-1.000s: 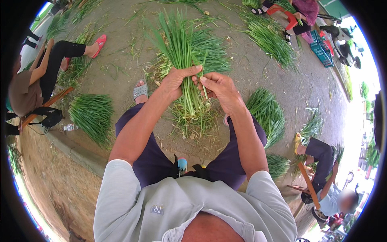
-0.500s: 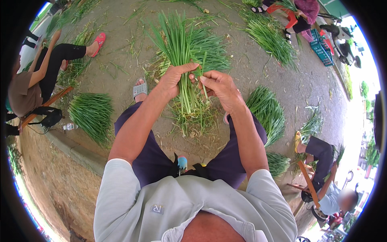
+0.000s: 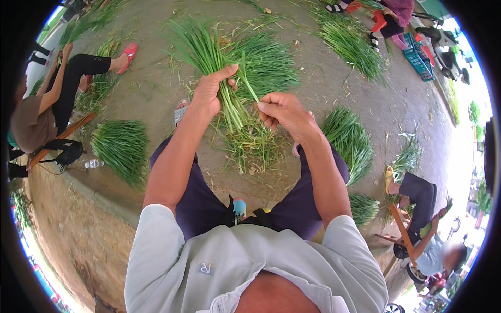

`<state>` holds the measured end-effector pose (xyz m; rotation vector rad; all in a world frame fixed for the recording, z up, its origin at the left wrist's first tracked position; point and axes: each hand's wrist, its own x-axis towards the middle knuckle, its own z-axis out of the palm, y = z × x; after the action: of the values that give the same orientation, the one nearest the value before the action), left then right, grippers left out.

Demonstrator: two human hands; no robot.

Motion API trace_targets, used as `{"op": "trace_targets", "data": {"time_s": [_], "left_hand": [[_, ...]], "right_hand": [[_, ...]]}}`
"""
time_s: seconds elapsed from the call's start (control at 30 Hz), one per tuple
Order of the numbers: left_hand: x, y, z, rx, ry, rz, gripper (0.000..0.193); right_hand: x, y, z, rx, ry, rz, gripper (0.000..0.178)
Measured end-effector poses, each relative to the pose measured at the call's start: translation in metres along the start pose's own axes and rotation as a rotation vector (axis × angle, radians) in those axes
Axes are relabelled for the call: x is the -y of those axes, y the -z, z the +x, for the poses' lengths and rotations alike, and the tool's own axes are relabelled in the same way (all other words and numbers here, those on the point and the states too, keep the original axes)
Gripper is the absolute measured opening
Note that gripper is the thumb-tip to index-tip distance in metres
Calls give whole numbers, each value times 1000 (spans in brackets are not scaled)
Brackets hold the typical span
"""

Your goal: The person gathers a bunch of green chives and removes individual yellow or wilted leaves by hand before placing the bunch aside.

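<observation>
A bunch of long green garlic chives (image 3: 201, 49) is gripped in my left hand (image 3: 211, 89), its pale stem ends pointing down toward me. To the right of it, my right hand (image 3: 282, 109) pinches the lower end of a single pale-green chive stalk (image 3: 247, 82) between thumb and fingers. That stalk slants up toward the left hand. Beyond both hands, a broad pile of chives (image 3: 269, 65) lies on the ground. Below the held bunch is a heap of yellowish trimmings (image 3: 253, 146), between my feet.
Chive bundles lie left (image 3: 120, 151) and right (image 3: 348, 143) of my legs. A person on a wooden seat is at the left (image 3: 36, 117), another at the lower right (image 3: 425, 208). A teal crate (image 3: 418, 60) and another chive pile (image 3: 352, 44) are at the far right.
My left hand has moved left and slightly away with the bunch, which now leans further left. The right hand stays near its place, and the gap between the hands is wider.
</observation>
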<state>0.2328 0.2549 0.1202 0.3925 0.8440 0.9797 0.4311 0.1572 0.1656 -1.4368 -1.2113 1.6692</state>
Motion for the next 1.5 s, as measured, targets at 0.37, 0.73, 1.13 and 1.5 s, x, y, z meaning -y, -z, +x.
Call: {"op": "trace_targets", "data": {"time_s": [0.37,0.73,1.13,1.5], "left_hand": [[-2,-3,-4,2,52,45,22],[13,-1,7,-79,198,63,20],[11,-5,-13,-78,177,179,16],[28,-1,-8,-79,260,224,18]], "right_hand": [[-7,-2,5,-181,7,114,42],[-3,37,5,-288,-2,66,24],[-121,239,-70,-1155,0,-116,25],[-408,187,-79,-1107,-880,-126,35]]}}
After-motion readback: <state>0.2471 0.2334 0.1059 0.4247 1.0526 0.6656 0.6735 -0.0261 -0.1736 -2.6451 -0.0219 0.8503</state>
